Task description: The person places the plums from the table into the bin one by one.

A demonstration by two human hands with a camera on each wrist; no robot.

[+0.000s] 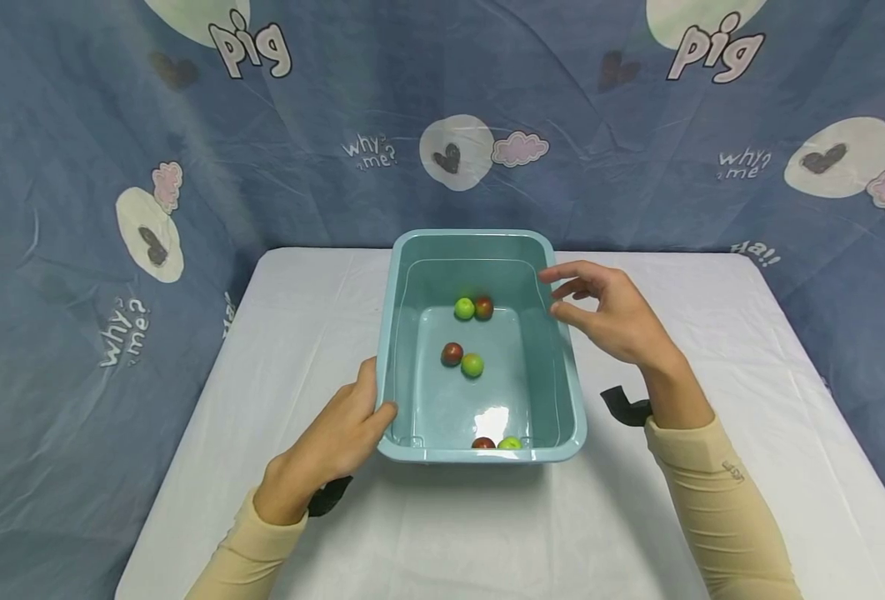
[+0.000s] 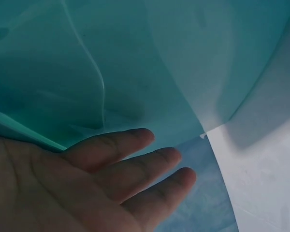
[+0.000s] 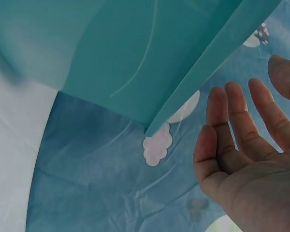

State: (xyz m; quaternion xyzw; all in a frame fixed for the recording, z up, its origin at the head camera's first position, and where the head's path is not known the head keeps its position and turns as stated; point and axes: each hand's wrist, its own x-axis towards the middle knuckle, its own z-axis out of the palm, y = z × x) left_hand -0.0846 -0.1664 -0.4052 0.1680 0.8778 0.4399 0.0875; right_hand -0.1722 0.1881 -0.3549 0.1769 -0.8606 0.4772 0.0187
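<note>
A teal plastic bin (image 1: 480,456) is held above the white table, its shadow falling below it. My left hand (image 1: 341,425) holds its left rim, thumb over the edge and fingers along the outer wall. In the left wrist view, those fingers (image 2: 157,179) lie nearly straight beside the bin's wall (image 2: 135,63). Beside the right rim is my right hand (image 1: 611,312), fingers relaxed and holding nothing. The right wrist view shows a gap between this hand and the rim. Inside the bin lie green balls (image 1: 472,365) and dark red balls (image 1: 452,354), like small fruits, in three pairs.
A white cloth (image 1: 712,350) covers the table under the bin. Blue printed fabric (image 1: 322,92) hangs behind the table and along its sides. A black strap (image 1: 626,408) sits at the right wrist.
</note>
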